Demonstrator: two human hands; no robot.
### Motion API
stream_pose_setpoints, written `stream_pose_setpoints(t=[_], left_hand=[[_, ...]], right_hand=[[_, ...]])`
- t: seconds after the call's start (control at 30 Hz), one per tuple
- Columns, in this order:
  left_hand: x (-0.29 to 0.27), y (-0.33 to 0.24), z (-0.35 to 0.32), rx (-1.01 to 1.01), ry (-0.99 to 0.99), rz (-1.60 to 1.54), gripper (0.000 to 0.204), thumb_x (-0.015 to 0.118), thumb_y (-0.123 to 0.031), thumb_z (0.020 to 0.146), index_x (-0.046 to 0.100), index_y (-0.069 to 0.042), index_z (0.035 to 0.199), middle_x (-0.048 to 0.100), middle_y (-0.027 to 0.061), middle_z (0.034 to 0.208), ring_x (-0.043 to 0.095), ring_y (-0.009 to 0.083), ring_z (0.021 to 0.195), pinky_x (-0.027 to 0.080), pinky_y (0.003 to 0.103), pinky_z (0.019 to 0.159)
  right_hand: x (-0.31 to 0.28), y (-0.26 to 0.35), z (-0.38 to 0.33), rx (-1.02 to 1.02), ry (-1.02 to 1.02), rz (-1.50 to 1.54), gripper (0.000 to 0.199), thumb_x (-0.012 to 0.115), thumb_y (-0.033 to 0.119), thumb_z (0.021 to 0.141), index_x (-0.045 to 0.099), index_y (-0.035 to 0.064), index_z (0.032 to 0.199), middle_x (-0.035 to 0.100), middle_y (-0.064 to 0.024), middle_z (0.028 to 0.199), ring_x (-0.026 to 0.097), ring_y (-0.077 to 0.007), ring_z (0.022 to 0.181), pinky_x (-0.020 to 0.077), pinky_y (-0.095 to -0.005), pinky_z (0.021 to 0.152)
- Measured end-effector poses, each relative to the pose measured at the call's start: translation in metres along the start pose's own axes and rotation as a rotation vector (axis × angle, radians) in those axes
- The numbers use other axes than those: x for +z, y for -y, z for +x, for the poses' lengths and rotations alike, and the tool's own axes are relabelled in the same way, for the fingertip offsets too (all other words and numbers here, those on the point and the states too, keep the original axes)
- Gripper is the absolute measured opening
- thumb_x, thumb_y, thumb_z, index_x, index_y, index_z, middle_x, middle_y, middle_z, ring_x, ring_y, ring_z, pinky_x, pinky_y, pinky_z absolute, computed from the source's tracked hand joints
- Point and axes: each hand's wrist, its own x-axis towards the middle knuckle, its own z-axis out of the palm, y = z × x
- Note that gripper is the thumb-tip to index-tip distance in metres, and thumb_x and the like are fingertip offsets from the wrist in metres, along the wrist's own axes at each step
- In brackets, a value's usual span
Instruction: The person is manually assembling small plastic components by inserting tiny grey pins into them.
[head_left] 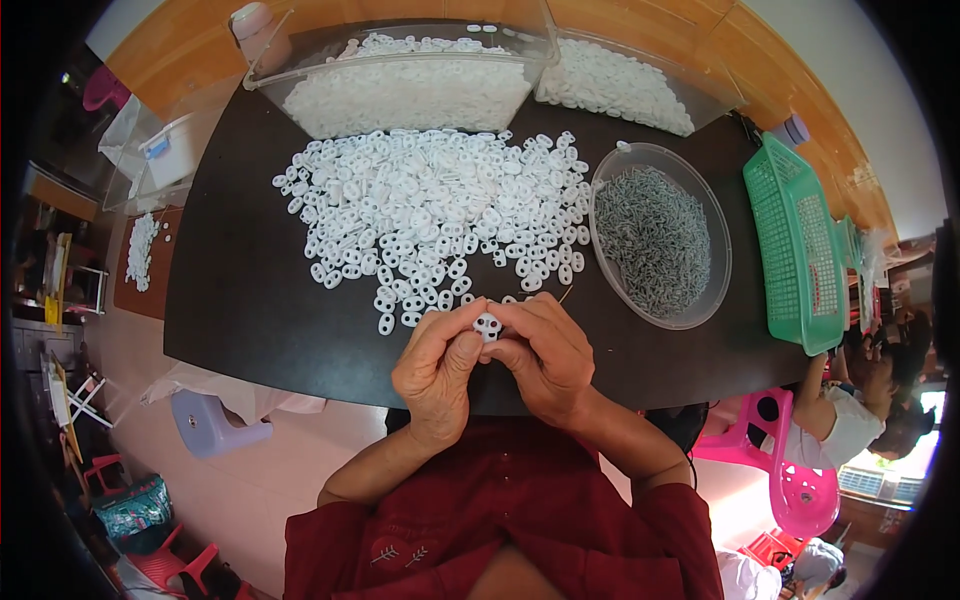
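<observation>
Between the fingertips of both hands is a small white plastic piece with dark holes, close to the table's front edge. My left hand pinches it from the left and my right hand from the right, so both are closed on it. Fingers hide its sides. Just beyond my hands spreads a big heap of white oval two-hole pieces, with loose ones trailing toward me. To the right, a round clear tub holds a mass of small grey screws.
Two clear bins of white pieces, a large one and another, line the table's far side. A green basket stands along the right edge, near another person. Stools, one purple and one pink, flank the dark table.
</observation>
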Motion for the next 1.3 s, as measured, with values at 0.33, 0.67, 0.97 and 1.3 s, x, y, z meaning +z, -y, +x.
stream_pose_setpoints(t=[0.33, 0.67, 0.97, 1.3], left_hand=[[0.002, 0.006, -0.006, 0.085, -0.077, 0.105, 0.024, 0.057, -0.013, 0.092, 0.061, 0.004, 0.109, 0.051, 0.0008, 0.085, 0.044, 0.0081, 0.075, 0.036, 0.02, 0.068], [-0.001, 0.012, -0.01, 0.224, -0.142, 0.186, 0.022, 0.059, -0.013, 0.09, 0.064, 0.004, 0.103, 0.056, 0.0069, 0.082, 0.049, 0.0112, 0.064, 0.04, 0.022, 0.055], [0.004, 0.011, -0.011, 0.194, -0.162, 0.203, 0.022, 0.056, -0.017, 0.093, 0.063, 0.002, 0.101, 0.054, 0.0054, 0.079, 0.046, 0.0082, 0.058, 0.038, 0.02, 0.049], [0.002, 0.005, -0.008, 0.248, -0.122, 0.257, 0.017, 0.054, -0.008, 0.092, 0.062, 0.004, 0.101, 0.055, 0.0081, 0.082, 0.05, 0.0119, 0.061, 0.041, 0.023, 0.053]], right_hand=[[0.007, 0.004, -0.003, -0.021, -0.013, -0.016, 0.034, 0.072, 0.004, 0.072, 0.061, -0.0062, 0.103, 0.061, -0.0105, 0.079, 0.052, -0.0195, 0.062, 0.0404, -0.0283, 0.054], [0.013, 0.008, -0.005, -0.049, -0.039, -0.03, 0.032, 0.07, 0.001, 0.073, 0.061, -0.0066, 0.102, 0.061, -0.0108, 0.077, 0.054, -0.0209, 0.062, 0.0411, -0.0294, 0.053], [0.014, 0.009, -0.009, -0.021, -0.047, -0.025, 0.03, 0.069, -0.001, 0.074, 0.06, -0.0064, 0.102, 0.061, -0.0111, 0.076, 0.055, -0.0214, 0.061, 0.0418, -0.0294, 0.053], [0.01, 0.012, -0.004, -0.074, -0.041, -0.073, 0.03, 0.069, -0.003, 0.073, 0.059, -0.0052, 0.102, 0.062, -0.0105, 0.076, 0.054, -0.0215, 0.059, 0.0412, -0.0301, 0.053]])
